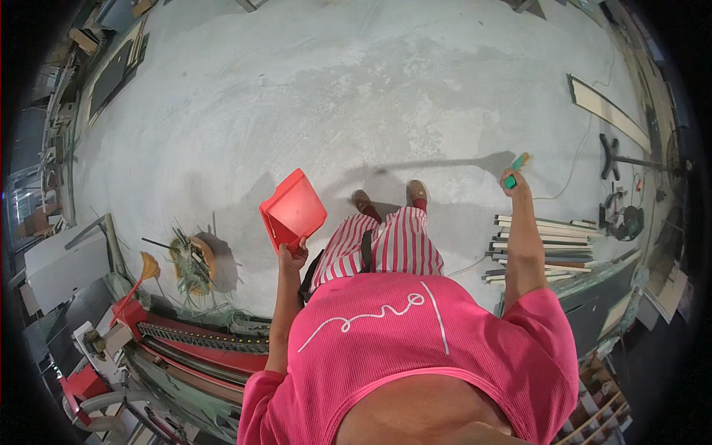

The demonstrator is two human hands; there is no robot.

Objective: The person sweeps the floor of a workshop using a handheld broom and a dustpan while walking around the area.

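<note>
In my left hand [294, 256] is a red plastic dustpan [295, 208], gripped at its near end and held above the floor to the left of my feet. My right hand [512, 182], stretched out to the right, is closed around the green handle of a small hand brush [521, 161]. The brush's yellowish bristles point up and away from me. Dustpan and brush are far apart, and no debris can be made out in the pan.
A round bin [194, 265] of scraps stands at left, near a red machine [200, 340] and a broom [141, 282]. Stacked strips [545, 245] lie at right, with a long board [610, 113] and a black stand [610, 157] beyond. A cable [575, 167] crosses the floor [356, 96].
</note>
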